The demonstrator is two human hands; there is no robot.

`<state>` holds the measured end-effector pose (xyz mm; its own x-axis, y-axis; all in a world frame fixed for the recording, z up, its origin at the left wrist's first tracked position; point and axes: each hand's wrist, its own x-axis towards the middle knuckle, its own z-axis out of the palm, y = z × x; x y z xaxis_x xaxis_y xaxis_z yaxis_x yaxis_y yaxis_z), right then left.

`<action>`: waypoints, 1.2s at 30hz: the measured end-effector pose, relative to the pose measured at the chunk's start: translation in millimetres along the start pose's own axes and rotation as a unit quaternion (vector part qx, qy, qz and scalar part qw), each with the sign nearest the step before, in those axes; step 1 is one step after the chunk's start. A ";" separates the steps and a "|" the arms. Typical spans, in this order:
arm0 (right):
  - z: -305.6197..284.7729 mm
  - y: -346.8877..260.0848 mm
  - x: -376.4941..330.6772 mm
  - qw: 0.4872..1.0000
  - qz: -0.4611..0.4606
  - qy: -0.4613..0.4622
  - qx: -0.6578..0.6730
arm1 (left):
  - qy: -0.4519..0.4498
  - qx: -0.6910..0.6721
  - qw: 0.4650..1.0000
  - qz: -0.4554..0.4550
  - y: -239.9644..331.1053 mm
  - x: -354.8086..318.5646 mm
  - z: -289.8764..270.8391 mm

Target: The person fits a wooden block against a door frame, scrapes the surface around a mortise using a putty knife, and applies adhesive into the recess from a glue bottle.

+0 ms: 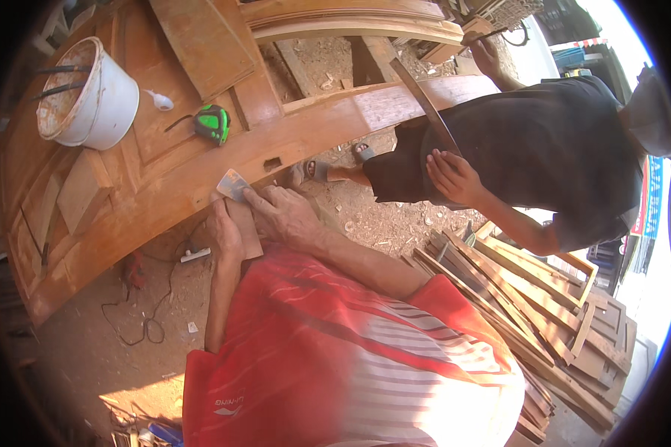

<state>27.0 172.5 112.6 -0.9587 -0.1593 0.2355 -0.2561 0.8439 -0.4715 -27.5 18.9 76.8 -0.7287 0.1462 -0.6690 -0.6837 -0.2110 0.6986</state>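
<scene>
In front of my chest, a flat piece of wood (247, 229) stands between my two hands. My left hand (226, 232) is closed round its left side. My right hand (285, 216) is bent over its right side, the fingertips pressed on a small bluish-orange card (233, 185) at the wood's upper end. The card reaches up to the edge of a large brown wooden door (179, 197). A dark mortise hole (273, 162) is cut in the door's edge, just beyond my right hand.
On the door stand a white bucket (112, 104) with dark handles in it and a green tape measure (212, 124). A co-worker (529, 156) at right holds a long handsaw-like strip (427, 108). Wooden frames (529, 298) lie stacked at lower right; a cable (153, 328) crosses the ground.
</scene>
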 end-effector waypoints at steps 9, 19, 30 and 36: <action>4.7 -0.9 -9.8 1.000 0.000 0.020 0.020 | 0.007 0.132 0.983 0.128 -24.7 25.8 -27.0; 14.4 6.0 -6.9 1.000 0.022 -0.011 0.007 | 0.018 0.184 0.976 0.119 -8.1 6.3 -10.6; -3.5 1.7 2.7 0.994 0.027 0.084 0.067 | 0.059 0.218 0.963 0.144 -9.5 6.3 -10.6; -4.1 -1.5 -1.2 0.993 0.031 0.077 0.087 | 0.032 0.194 0.969 0.151 -12.7 8.3 -6.7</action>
<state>29.0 173.6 116.5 -0.9466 -0.0188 0.3218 -0.2273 0.7468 -0.6250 -24.6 16.3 60.7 -0.9028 0.0712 -0.4242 -0.4113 0.1453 0.8998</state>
